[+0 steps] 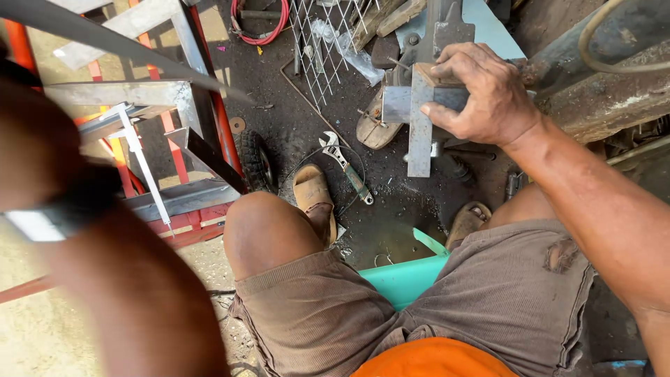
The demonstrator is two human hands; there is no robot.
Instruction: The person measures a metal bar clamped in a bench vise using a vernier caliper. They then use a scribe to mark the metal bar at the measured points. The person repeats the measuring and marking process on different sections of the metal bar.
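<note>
- Left arm, blurred, is filling the lower left of the frame, very close to the camera; the left hand (42, 150) is lying at mid-left near a pale, blurred bar. Cannot tell whether its fingers are open or closed on anything.
- Red and grey steel frame (164, 105) is standing in the upper left, on dark ground.
- Person is sitting on a teal seat (405, 279) at lower centre, knees apart, in brown shorts.
- Right hand (481, 94) is reaching to upper centre-right, fingers curled together and clamped over the top of the grey metal angle piece (419, 126).
- Angle piece: dull grey, flat-faced, long leg hanging straight down, short leg running right under the palm; surface is showing scuffs. It is sitting against a dark anvil-like block (447, 28) above it.
- Wire mesh panel (324, 42) is leaning at top centre, just left of the angle piece.
- Adjustable wrench (347, 167) is lying on the ground at centre, beside the left sandalled foot (314, 199).
- Red hose coil (262, 24) is lying at the top, left of the mesh.
</note>
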